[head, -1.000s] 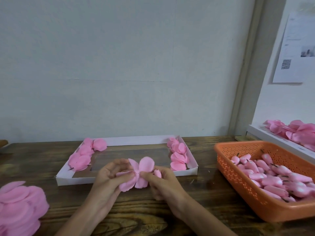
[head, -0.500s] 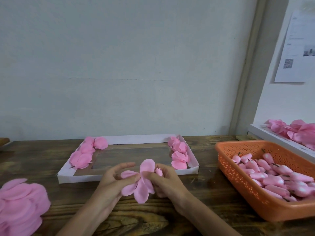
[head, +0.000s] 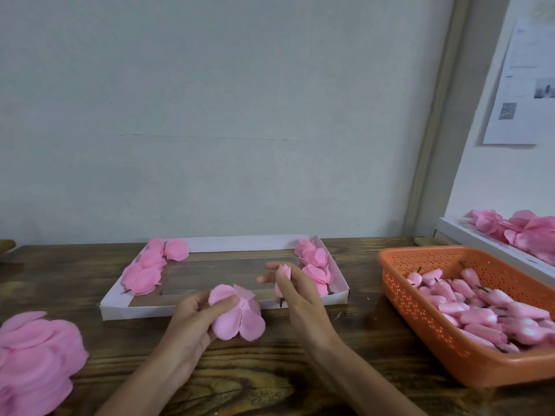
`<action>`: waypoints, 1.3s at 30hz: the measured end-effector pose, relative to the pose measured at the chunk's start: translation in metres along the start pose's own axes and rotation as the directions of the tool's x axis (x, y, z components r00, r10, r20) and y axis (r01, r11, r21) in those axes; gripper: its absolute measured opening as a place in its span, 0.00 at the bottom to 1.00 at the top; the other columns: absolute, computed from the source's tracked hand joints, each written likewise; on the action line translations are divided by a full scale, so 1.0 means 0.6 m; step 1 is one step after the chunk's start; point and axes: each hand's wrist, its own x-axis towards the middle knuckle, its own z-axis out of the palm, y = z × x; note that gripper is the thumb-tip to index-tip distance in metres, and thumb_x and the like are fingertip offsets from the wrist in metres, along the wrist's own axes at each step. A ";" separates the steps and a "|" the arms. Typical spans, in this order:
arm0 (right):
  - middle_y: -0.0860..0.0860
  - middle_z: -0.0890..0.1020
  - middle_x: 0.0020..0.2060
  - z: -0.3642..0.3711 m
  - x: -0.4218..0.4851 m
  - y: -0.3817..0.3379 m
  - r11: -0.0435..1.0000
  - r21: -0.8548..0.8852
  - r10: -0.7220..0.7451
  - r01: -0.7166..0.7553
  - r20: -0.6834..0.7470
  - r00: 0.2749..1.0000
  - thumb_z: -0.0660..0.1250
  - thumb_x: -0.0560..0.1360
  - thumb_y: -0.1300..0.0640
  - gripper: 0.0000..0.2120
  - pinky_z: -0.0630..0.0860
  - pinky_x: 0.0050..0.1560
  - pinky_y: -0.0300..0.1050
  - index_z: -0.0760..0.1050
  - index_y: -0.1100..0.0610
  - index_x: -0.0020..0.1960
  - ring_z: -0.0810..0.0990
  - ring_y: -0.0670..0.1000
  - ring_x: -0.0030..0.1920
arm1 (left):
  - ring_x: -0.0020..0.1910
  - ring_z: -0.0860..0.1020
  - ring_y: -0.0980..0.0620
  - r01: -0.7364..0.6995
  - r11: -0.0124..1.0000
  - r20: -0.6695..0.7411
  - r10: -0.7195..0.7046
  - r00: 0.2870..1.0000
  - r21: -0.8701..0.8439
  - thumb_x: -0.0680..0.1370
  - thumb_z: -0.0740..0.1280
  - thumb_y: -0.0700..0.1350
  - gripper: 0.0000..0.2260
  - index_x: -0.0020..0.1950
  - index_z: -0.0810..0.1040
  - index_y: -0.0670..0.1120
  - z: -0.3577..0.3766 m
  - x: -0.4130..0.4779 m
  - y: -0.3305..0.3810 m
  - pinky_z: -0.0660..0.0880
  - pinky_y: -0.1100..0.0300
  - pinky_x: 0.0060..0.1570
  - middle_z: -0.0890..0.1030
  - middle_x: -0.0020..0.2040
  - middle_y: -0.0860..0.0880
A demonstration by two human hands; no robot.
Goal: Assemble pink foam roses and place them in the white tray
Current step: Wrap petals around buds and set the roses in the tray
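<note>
The left hand (head: pixel 192 322) grips a flat pink foam petal piece (head: pixel 237 315), thumb pressed on top near its small centre hole and fingers curled under, so the lobes fan out toward the near side. The right hand (head: pixel 295 292) pinches a small pink foam rosebud with a dark stem (head: pixel 282 280), held upright between thumb and fingers; the bud tip shows above the fingertips and the stem end pokes out below. The two pieces are apart, the bud just to the right of and a little beyond the petal piece.

Both hands work just in front of the shallow white cardboard tray (head: pixel 192 307), on the near side of its front wall. Inside the tray, finished pink roses lie in a row along its left edge (head: pixel 147 271) and another along its right edge (head: pixel 315 265), with the middle bare. Left of the tray, at the table edge, sits a stack of loose pink foam petals (head: pixel 33 361); right of the tray, an orange perforated plastic basket (head: pixel 426 334) holds many more buds on stems.

The step in hand looks like joining bud to petals. The next move likely calls for lining the stem up with the hole and threading it through.
</note>
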 end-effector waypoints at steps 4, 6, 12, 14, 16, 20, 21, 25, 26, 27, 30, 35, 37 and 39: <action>0.45 0.86 0.51 -0.007 -0.003 -0.012 1.000 0.018 -0.023 0.023 0.011 1.000 0.60 0.84 0.44 0.14 0.73 0.51 0.29 0.78 0.46 0.65 0.80 0.38 0.52 | 0.51 0.87 0.45 -0.008 1.000 0.009 0.008 1.000 0.014 0.73 0.76 0.43 0.15 0.58 0.83 0.40 0.004 -0.002 -0.003 0.85 0.55 0.43 0.88 0.53 0.41; 0.45 0.86 0.50 -0.007 -0.001 -0.014 0.999 0.041 -0.025 0.024 0.020 0.999 0.64 0.85 0.48 0.10 0.75 0.51 0.31 0.80 0.44 0.63 0.81 0.40 0.51 | 0.52 0.87 0.43 -0.009 1.000 0.005 0.009 1.000 0.014 0.73 0.76 0.43 0.15 0.58 0.83 0.40 0.003 -0.001 -0.003 0.85 0.51 0.47 0.87 0.53 0.40; 0.50 0.87 0.51 -0.004 -0.002 -0.001 0.997 0.041 -0.065 0.063 0.032 0.997 0.74 0.79 0.58 0.07 0.83 0.52 0.44 0.84 0.49 0.56 0.87 0.51 0.52 | 0.56 0.85 0.37 -0.017 1.000 0.002 0.017 1.000 0.014 0.73 0.77 0.43 0.14 0.57 0.84 0.39 0.006 -0.002 -0.005 0.82 0.48 0.52 0.87 0.54 0.38; 0.48 0.88 0.51 -0.006 -0.002 0.003 0.998 0.015 -0.066 0.066 0.033 0.997 0.76 0.77 0.58 0.08 0.83 0.52 0.43 0.84 0.51 0.55 0.87 0.51 0.53 | 0.55 0.85 0.39 -0.030 0.999 0.001 0.029 1.000 0.018 0.71 0.78 0.44 0.16 0.56 0.84 0.39 0.006 -0.002 -0.004 0.81 0.46 0.54 0.86 0.53 0.38; 0.47 0.88 0.51 -0.008 -0.001 0.005 0.998 -0.004 -0.069 0.070 0.028 0.997 0.76 0.76 0.59 0.09 0.83 0.52 0.42 0.84 0.52 0.55 0.87 0.49 0.53 | 0.51 0.86 0.41 -0.047 0.999 0.002 0.047 0.999 0.019 0.69 0.79 0.45 0.16 0.53 0.85 0.39 0.007 -0.002 -0.003 0.80 0.47 0.55 0.86 0.53 0.36; 0.50 0.88 0.51 -0.010 0.001 0.008 0.997 -0.010 -0.074 0.074 0.028 0.997 0.76 0.77 0.59 0.08 0.85 0.55 0.50 0.84 0.52 0.55 0.87 0.52 0.54 | 0.48 0.86 0.44 -0.069 0.997 0.006 0.069 0.998 0.039 0.67 0.79 0.47 0.14 0.48 0.86 0.41 0.009 -0.005 -0.004 0.80 0.48 0.52 0.86 0.50 0.37; 0.50 0.88 0.51 -0.010 0.001 0.007 0.997 0.000 -0.077 0.077 0.026 0.997 0.76 0.77 0.59 0.07 0.84 0.54 0.49 0.85 0.51 0.54 0.87 0.52 0.54 | 0.47 0.86 0.44 -0.072 0.997 0.003 0.072 0.997 0.042 0.67 0.79 0.47 0.15 0.49 0.86 0.40 0.009 -0.005 -0.004 0.80 0.47 0.52 0.86 0.50 0.37; 0.48 0.88 0.51 -0.010 0.000 0.000 0.995 0.014 -0.101 0.100 0.033 0.994 0.76 0.77 0.59 0.09 0.83 0.51 0.42 0.85 0.46 0.52 0.87 0.50 0.54 | 0.46 0.86 0.43 -0.080 0.995 0.001 0.080 0.997 0.064 0.68 0.78 0.46 0.16 0.51 0.85 0.39 0.008 -0.005 -0.001 0.81 0.49 0.49 0.87 0.49 0.37; 0.48 0.88 0.51 -0.010 0.000 0.000 0.995 0.003 -0.104 0.104 0.046 0.993 0.76 0.77 0.59 0.09 0.83 0.52 0.43 0.85 0.47 0.52 0.87 0.51 0.54 | 0.45 0.86 0.44 -0.082 0.994 0.000 0.083 0.997 0.066 0.68 0.78 0.45 0.13 0.48 0.85 0.40 0.009 -0.006 -0.001 0.80 0.49 0.48 0.87 0.48 0.38; 0.49 0.88 0.51 -0.009 0.000 0.001 0.994 -0.011 -0.106 0.107 0.059 0.993 0.76 0.77 0.60 0.08 0.83 0.53 0.44 0.85 0.48 0.52 0.87 0.51 0.54 | 0.44 0.85 0.45 -0.083 0.994 0.000 0.083 0.997 0.065 0.70 0.78 0.44 0.09 0.47 0.85 0.40 0.010 -0.006 -0.001 0.79 0.50 0.47 0.87 0.47 0.38; 0.49 0.88 0.50 -0.005 -0.003 0.005 0.993 -0.039 -0.107 0.111 0.089 0.990 0.76 0.76 0.62 0.08 0.83 0.52 0.44 0.86 0.52 0.53 0.87 0.51 0.53 | 0.42 0.85 0.47 -0.082 0.994 0.013 0.082 0.997 0.070 0.69 0.78 0.44 0.08 0.45 0.86 0.43 0.013 -0.007 -0.001 0.78 0.52 0.44 0.87 0.45 0.39; 0.49 0.89 0.50 -0.006 -0.005 0.009 0.992 -0.065 -0.103 0.110 0.094 0.990 0.76 0.76 0.63 0.08 0.83 0.53 0.44 0.85 0.56 0.54 0.87 0.50 0.53 | 0.42 0.84 0.47 -0.063 0.996 0.020 0.062 0.998 0.060 0.74 0.78 0.40 0.03 0.46 0.87 0.43 0.011 -0.007 -0.001 0.80 0.53 0.40 0.86 0.45 0.39; 0.48 0.88 0.50 -0.007 -0.005 0.011 0.989 -0.093 -0.106 0.114 0.088 0.990 0.76 0.76 0.63 0.08 0.83 0.53 0.43 0.85 0.57 0.55 0.87 0.50 0.53 | 0.42 0.84 0.47 -0.062 0.996 0.026 0.060 0.998 0.063 0.73 0.79 0.41 0.04 0.44 0.86 0.44 0.013 -0.008 -0.002 0.81 0.55 0.38 0.86 0.45 0.40; 0.48 0.88 0.51 -0.005 -0.006 0.013 0.984 -0.132 -0.111 0.121 0.082 0.990 0.77 0.76 0.62 0.09 0.83 0.53 0.42 0.86 0.57 0.56 0.87 0.49 0.53 | 0.43 0.85 0.47 -0.065 0.996 0.039 0.063 0.997 0.064 0.69 0.81 0.43 0.07 0.44 0.86 0.44 0.016 -0.010 0.000 0.82 0.55 0.39 0.86 0.46 0.39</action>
